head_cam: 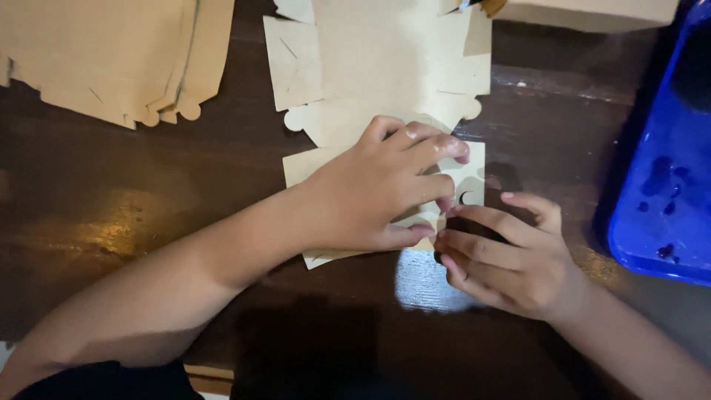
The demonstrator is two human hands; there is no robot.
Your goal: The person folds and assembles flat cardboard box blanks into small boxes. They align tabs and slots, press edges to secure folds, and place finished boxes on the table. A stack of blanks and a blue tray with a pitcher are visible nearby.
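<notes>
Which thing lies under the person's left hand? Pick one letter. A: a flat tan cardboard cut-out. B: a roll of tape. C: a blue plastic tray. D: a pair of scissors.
A: the left hand lies spread flat on the tan cardboard cut-out, while the blue tray sits apart at the right, beyond the right hand.

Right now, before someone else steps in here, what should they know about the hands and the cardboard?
Left hand: pressed flat, palm down, on the flat brown cardboard blank lying on the dark wooden table.
Right hand: fingers curled at the near right edge of the blank, beside a small crescent cut-out; whether it pinches a flap cannot be told.
Elsewhere: a stack of similar blanks at far left, a blue tray at right, a cardboard box edge at top right.
Done: the near section appears folded over or creased.
Left: the blank lies mostly flat, not formed into a box.
</notes>
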